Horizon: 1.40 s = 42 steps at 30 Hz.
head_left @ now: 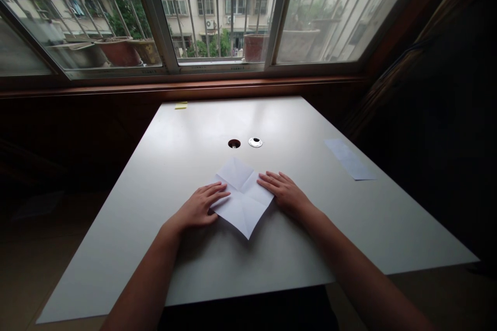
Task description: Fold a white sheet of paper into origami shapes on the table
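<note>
White creased paper (245, 202) on white table (135, 248), near half, corner pointing at the near edge. Left hand (204, 204) unclenched, fingers spread over the paper's left side, thumb by its edge. Right hand (285, 194) likewise loose, fingers extended at the right edge. Beyond the paper: round hole (234, 144), metal ring (255, 143) just right of it. Paper strip (349, 159) far right, yellow note (180, 105) far left.
</note>
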### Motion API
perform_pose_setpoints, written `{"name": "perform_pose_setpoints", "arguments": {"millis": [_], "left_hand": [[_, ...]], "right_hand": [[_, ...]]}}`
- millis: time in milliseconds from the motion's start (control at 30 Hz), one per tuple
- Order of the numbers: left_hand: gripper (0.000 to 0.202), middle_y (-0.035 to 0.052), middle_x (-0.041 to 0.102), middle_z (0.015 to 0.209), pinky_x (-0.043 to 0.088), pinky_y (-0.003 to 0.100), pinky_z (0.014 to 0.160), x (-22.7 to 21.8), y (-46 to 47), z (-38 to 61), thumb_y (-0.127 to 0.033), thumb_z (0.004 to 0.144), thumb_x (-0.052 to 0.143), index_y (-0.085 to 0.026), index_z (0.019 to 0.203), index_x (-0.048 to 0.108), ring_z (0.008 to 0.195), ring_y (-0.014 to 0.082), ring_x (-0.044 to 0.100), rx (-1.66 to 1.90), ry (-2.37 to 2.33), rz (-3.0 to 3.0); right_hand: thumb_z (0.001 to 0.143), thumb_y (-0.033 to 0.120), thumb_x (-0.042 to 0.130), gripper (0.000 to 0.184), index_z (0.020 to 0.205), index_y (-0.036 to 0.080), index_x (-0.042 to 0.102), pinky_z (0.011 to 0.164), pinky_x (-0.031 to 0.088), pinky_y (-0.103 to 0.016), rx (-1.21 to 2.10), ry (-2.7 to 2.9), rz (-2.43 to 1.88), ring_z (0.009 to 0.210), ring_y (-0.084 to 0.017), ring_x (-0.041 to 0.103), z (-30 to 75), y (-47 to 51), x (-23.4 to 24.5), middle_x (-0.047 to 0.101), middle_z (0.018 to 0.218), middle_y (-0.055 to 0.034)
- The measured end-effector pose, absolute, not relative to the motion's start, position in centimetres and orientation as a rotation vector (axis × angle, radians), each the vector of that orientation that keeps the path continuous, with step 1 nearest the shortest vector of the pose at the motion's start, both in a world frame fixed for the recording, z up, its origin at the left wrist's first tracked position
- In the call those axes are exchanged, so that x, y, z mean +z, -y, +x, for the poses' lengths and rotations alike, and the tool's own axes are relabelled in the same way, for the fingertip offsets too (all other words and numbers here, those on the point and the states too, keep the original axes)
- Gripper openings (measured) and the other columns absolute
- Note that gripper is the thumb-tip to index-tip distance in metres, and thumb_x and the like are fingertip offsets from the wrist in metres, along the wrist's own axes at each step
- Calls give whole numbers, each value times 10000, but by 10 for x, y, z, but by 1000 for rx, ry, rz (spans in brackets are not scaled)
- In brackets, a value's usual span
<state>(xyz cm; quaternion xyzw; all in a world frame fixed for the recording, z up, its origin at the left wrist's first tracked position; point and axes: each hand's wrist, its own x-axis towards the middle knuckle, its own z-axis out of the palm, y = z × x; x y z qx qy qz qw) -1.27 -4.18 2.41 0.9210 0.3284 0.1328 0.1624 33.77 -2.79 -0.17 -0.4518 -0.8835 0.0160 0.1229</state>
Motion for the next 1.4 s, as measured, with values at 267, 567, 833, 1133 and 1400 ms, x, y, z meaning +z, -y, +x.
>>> {"name": "perform_pose_setpoints", "arguments": {"millis": [267,567,833,1133,1400], "left_hand": [[659,17,467,1490,379,471,1099,14,39,-10,-138,770,625,-365,1378,512,1399,282,388,431,-888,2725],[375,17,632,1325,459,419,1035,0,30,-10,-221,939,510,-346,1277,615,1290,224,530,552,-786,2715],[277,98,750,1006,556,375,887,2,28,-9,-339,973,483,-229,1031,731,998,206,678,839,-734,2439],[256,84,731,878,546,318,769,8,31,-9,-360,950,529,-203,920,729,849,195,672,850,-910,2337],[316,37,649,757,463,230,633,16,38,-9,-400,961,507,-171,803,658,672,126,584,810,-1004,2183]], "right_hand": [[895,83,501,606,1450,315,434,1186,237,-543,61,2658,-976,1404,-251,394,326,40,16,485,1472,-41],[962,146,468,448,1384,285,532,1093,447,-389,279,2672,-816,1312,-203,518,323,43,15,580,1380,-36],[890,132,532,412,1257,280,649,1042,497,-380,612,2477,-779,1235,-206,591,335,38,10,679,1247,-35],[931,351,572,216,1037,300,753,1033,482,-402,837,2314,-1024,1159,-252,641,328,48,39,734,1118,-17],[913,551,522,440,696,199,672,564,414,-255,855,2144,-1395,598,-148,586,322,41,44,645,649,-5]]}}
